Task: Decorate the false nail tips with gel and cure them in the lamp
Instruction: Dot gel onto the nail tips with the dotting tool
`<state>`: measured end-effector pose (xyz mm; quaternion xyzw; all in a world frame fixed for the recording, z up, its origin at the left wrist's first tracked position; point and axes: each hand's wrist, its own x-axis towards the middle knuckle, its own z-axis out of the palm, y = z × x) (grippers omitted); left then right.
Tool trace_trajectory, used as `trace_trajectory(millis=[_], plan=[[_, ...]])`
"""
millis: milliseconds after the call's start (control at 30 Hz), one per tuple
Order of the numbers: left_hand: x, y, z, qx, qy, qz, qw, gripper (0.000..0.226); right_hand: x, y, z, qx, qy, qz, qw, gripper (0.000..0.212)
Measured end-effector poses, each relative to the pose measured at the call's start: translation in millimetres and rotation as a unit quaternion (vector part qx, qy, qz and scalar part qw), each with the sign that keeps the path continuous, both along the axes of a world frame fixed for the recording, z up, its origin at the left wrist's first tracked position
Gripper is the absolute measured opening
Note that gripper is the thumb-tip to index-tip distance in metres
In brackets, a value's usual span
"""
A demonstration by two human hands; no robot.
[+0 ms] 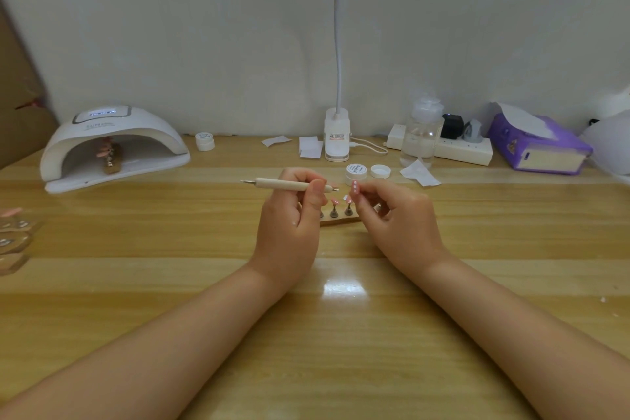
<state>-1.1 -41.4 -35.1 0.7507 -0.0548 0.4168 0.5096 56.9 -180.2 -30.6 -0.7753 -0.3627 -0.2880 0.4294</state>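
Hand [293, 211] around dotting pen [288, 184]

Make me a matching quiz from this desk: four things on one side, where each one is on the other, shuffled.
Things:
1. dotting pen
2. dotted nail tip
3. tissue pack
4. curing lamp

Places:
A. far left of the desk
B. in the left hand
C. far right of the desk
D. pinched by the right hand

Pairs: 1-B, 2-D, 3-C, 4-A
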Motion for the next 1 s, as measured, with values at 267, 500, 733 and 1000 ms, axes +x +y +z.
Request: trace_trajectory(millis=[267, 500, 733, 1000], plan=[[-0.2, 0.0, -0.1, 0.001, 0.009, -0.001, 1.0, 0.015, -0.9, -0.6, 0.3, 0.001, 0.007, -0.011, 1.0, 0.009], [-1.5, -0.7, 0.4, -0.005, 0.011, -0.009, 1.0, 0.014, -0.2, -0.6, -0.8, -0.007, 0.053, -0.041, 0.998, 0.007], [-1.3, -0.5, 0.3, 0.0, 0.014, -0.012, 1.0, 0.014, 9.8, 0.6, -6.4, -0.078, 0.141, -0.131, 0.978, 0.008], [-1.1, 0.5, -0.8, 0.008, 0.018, -0.014, 1.0, 0.012, 16.3, 1.2, -10.5, -0.182, 0.138, -0.181, 0.956, 0.022]])
